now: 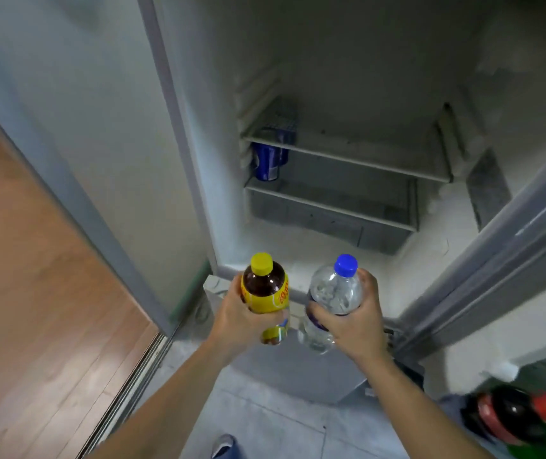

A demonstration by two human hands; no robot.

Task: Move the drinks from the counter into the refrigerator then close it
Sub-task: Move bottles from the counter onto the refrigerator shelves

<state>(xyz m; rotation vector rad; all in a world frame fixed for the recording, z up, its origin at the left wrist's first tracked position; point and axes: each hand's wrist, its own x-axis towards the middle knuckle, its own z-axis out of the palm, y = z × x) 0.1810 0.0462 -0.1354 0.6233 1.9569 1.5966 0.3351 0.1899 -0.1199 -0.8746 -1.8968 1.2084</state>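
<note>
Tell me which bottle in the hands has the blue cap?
The clear water bottle in the right hand. The left hand holds the dark tea bottle, which has a yellow cap and label.

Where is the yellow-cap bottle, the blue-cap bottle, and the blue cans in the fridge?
yellow-cap bottle (265,293): head view, on its yellow label, in the left hand.
blue-cap bottle (336,293): head view, on its clear body, in the right hand.
blue cans (266,162): head view, on the front can's side.

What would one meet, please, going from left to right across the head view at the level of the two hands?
Wooden floor → left hand → yellow-capped bottle → blue-capped water bottle → right hand → open refrigerator door.
</note>
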